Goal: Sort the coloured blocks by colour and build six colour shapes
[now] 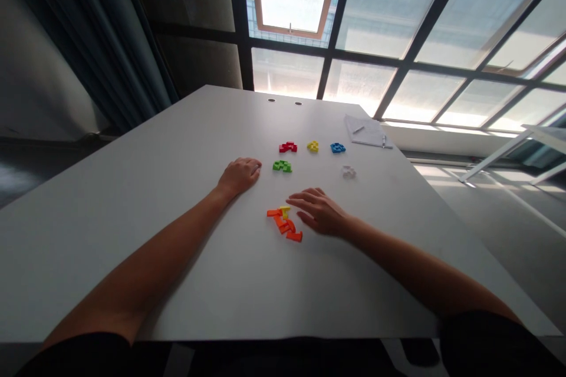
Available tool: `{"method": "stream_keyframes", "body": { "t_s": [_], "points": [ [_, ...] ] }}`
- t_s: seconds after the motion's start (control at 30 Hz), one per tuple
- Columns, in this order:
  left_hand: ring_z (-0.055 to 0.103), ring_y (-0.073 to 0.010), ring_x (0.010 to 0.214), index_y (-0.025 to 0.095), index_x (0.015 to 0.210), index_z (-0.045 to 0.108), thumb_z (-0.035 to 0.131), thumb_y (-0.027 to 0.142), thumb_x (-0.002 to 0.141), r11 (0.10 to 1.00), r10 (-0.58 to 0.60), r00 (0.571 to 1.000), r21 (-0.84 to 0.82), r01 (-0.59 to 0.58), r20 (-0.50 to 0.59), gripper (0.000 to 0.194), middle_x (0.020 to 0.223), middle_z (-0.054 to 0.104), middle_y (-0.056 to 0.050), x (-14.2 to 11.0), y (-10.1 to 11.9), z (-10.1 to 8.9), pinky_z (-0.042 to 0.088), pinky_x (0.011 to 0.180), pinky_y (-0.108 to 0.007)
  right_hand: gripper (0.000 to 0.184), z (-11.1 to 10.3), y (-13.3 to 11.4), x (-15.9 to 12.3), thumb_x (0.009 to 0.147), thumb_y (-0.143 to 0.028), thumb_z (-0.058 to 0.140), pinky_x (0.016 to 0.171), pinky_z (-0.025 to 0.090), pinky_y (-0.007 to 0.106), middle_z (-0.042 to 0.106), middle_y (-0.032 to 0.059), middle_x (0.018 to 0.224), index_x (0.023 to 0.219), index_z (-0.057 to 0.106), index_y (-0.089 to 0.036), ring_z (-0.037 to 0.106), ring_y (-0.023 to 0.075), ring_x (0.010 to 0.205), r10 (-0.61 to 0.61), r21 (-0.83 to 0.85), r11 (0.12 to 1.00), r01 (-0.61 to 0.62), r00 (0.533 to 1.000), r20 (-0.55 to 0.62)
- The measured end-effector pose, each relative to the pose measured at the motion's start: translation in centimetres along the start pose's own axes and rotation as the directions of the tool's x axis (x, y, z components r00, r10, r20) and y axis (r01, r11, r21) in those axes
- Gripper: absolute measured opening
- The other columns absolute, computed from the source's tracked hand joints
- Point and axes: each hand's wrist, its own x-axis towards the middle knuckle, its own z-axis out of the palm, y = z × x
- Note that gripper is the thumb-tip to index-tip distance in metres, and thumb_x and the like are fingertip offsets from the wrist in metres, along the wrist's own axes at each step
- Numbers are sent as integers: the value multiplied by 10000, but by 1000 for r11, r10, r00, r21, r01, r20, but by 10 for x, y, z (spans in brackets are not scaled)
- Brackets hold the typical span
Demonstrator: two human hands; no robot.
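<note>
On the white table (230, 300), my left hand (239, 176) rests with its fingers curled in, left of a group of green blocks (282, 166). A small pale spot shows at its fingertips, and I cannot make out what they hold. My right hand (321, 211) is open, palm down, fingers stretched to the left. Just left of it lies a loose pile of orange blocks (283, 224) with a yellow block (285, 210) among them. The right fingertips are above and beside this pile, apparently apart from it.
Farther back are groups of red blocks (288, 147), yellow blocks (313, 146) and blue blocks (338, 148), with white blocks (349, 172) nearer on the right. Papers (365, 129) with pens lie at the far right edge. Windows and a dark curtain (101, 29) stand beyond.
</note>
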Motion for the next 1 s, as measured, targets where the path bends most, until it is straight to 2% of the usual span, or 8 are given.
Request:
{"method": "stream_keyframes", "body": {
  "t_s": [0.07, 0.13, 0.37, 0.5, 0.63, 0.77, 0.87, 1.0],
  "points": [
    [735, -331, 1295, 236, 1307, 820, 548, 304, 1053, 1000, 9, 1000, -10, -9, -1, 377, 1401, 819, -108, 0, -1, 0, 574, 1154, -479, 429, 0, 0, 3, 1148, -204, 606, 1146, 529, 485, 788, 117, 1478, 1564, 694, -255, 701, 273, 1314, -48, 23, 999, 47, 998, 51],
    [735, -338, 1297, 224, 1310, 818, 542, 306, 1052, 1000, 9, 1000, -7, -9, 0, 387, 1403, 818, -114, 1, -1, 1, 575, 1157, -488, 397, 1, 3, 3, 1148, -210, 614, 1148, 524, 487, 806, 104, 1450, 1526, 722, -258, 702, 273, 1305, -41, 19, 999, 40, 998, 50],
    [730, -319, 1310, 241, 1304, 812, 528, 322, 1061, 1000, -2, 1000, 4, 2, 8, 383, 1412, 817, -96, 1, -1, 0, 567, 1163, -457, 277, -5, 36, -3, 1129, -251, 639, 1089, 517, 516, 825, 152, 1316, 1339, 816, -210, 686, 323, 1219, 190, -196, 961, -196, 981, -47],
    [731, -322, 1298, 243, 1298, 812, 529, 314, 1061, 1000, -1, 1000, 9, 1, 11, 375, 1409, 817, -99, 0, 1, -2, 561, 1167, -465, 311, -12, 59, -4, 1123, -276, 635, 1088, 511, 526, 815, 170, 1326, 1368, 810, -198, 670, 349, 1234, 353, -291, 886, -362, 932, -84],
    [732, -330, 1287, 249, 1292, 821, 547, 303, 1052, 1000, -8, 1000, -10, 8, 5, 368, 1404, 818, -108, 0, 3, -2, 563, 1164, -480, 305, -19, 77, 4, 1115, -223, 613, 1093, 496, 500, 819, 169, 1319, 1333, 825, -196, 664, 349, 1233, 452, -364, 820, -441, 890, -59],
    [726, -324, 1289, 260, 1293, 824, 558, 307, 1051, 1000, -16, 1000, 4, 16, 10, 362, 1408, 815, -101, 1, 3, -1, 568, 1151, -466, 318, -25, 96, 25, 1100, -137, 568, 1058, 478, 430, 842, 163, 1197, 1211, 862, -186, 679, 318, 1182, 554, -428, 749, -505, 832, -13],
    [727, -323, 1279, 253, 1294, 822, 557, 307, 1055, 1000, -19, 1000, 12, 19, 9, 361, 1396, 816, -108, 1, 3, -1, 568, 1148, -463, 299, -28, 110, 45, 1114, -165, 580, 1054, 471, 403, 846, 175, 1182, 1163, 875, -167, 700, 312, 1178, 621, -442, 706, -554, 784, 10],
    [731, -334, 1262, 237, 1285, 822, 551, 299, 1060, 1000, -16, 1000, 9, 16, 8, 358, 1375, 820, -124, 1, 3, 0, 566, 1142, -478, 229, -32, 124, 67, 1103, -241, 679, 1042, 500, 361, 843, 173, 1248, 1209, 868, -167, 728, 302, 1205, 691, -424, 661, -619, 723, 22]
  ]
}}
